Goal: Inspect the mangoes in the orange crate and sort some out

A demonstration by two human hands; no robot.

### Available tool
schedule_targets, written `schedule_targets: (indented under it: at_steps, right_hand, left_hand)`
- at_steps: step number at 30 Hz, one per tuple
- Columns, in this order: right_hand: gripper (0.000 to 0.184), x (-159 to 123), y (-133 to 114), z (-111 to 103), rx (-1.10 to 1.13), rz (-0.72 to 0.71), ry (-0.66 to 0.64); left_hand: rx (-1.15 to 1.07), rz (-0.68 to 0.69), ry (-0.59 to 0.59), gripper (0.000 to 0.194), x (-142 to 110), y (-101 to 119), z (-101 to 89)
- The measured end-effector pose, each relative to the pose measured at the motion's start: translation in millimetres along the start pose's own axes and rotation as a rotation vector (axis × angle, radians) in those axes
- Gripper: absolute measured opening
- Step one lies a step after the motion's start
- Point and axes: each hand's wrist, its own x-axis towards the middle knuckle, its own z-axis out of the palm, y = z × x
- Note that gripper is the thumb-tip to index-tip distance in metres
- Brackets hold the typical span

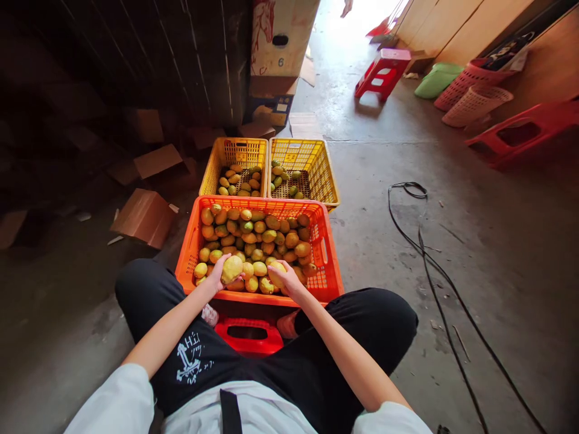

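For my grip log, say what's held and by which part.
The left hand holds a greenish-yellow fruit by its left side; the right hand, a yellow fruit by its right side.

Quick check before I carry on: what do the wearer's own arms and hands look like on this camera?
The left hand and right hand are bare, with no gloves. The forearms are uncovered, with no watch, band or cable visible. Loose, plain white sleeves cover the upper arms; no markings show on them.
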Motion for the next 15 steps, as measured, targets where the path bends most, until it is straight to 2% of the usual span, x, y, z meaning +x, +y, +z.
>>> schedule_targets:
  at_steps: [3, 6, 10, 12, 15]
  right_hand:
    - [0.042, 1.8, 2.4, -0.2, 0.002, 0.018, -0.011]
    - [0.034, 5.7, 5.2, 0.9, 0.025, 0.040, 0.019]
    - [0.033, 9.5, 9.0, 3.3, 0.047, 0.011, 0.025]
    - [0.035, 10.4, 10.7, 3.7, 0.060, -0.014, 0.011]
    - [0.037, 12.4, 12.2, 2.1, 0.089, -0.031, -0.007]
  left_hand:
    - [-0.061, 0.013, 0.009, 0.049, -1.1, -1.4, 1.2]
    - [-0.100, 0.023, -0.034, 0.051, -0.5, -2.2, 1.1]
    - [-0.039, 0.059, -0.057, 0.049, 2.2, -3.6, -0.5]
    - [0.044, 0.105, -0.071, 0.041, 3.6, -5.3, -1.2]
    - [0.156, 0.209, -0.097, 0.015, 4.8, -9.3, -2.1]
